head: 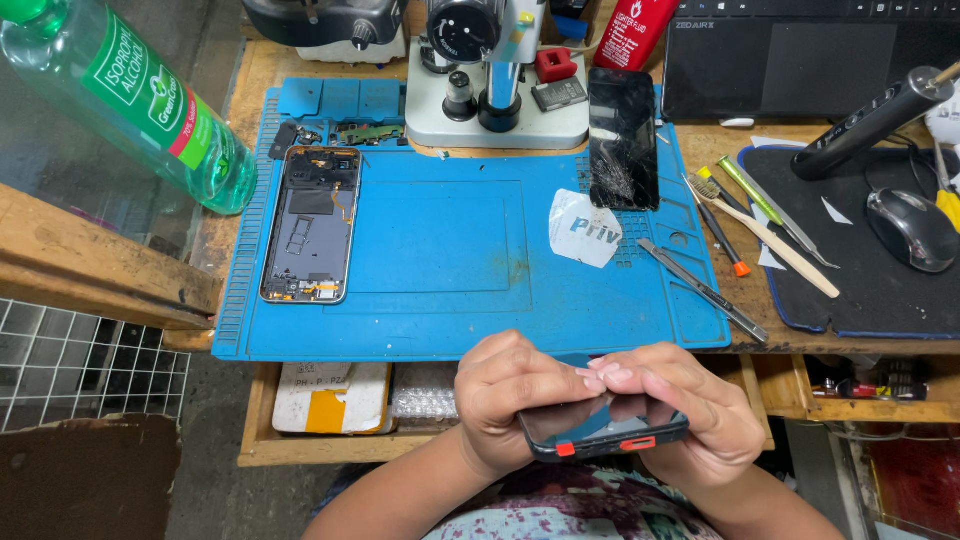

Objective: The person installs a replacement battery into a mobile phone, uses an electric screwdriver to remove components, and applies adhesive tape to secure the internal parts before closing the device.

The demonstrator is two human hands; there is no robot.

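Here you have a dark phone point(603, 428) clamped between both hands, low at the near edge of the bench, just short of the blue work mat point(440, 250). Your left hand point(510, 395) wraps its left end with the fingers curled over the top, and your right hand point(680, 400) closes round the other end, fingertips point(608, 372) meeting above the glass. It looks as if you are working at the upper edge of the screen, picking or pressing with your nails; whether anything has lifted there cannot be seen. Judging from that grip, the next move wants a steady left hand and light, even pressure from the right, since glass gives way easily.

The phone itself is slim and black, its face glossy and reflecting, with small orange-red accents along the side turned toward you. Beyond your left hand, on the mat, lies an opened phone frame point(311, 225) with its innards bare. Beyond your right lies a cracked screen panel point(622, 140), with a brush point(765, 235) and tweezers point(700, 288) farther to that side.
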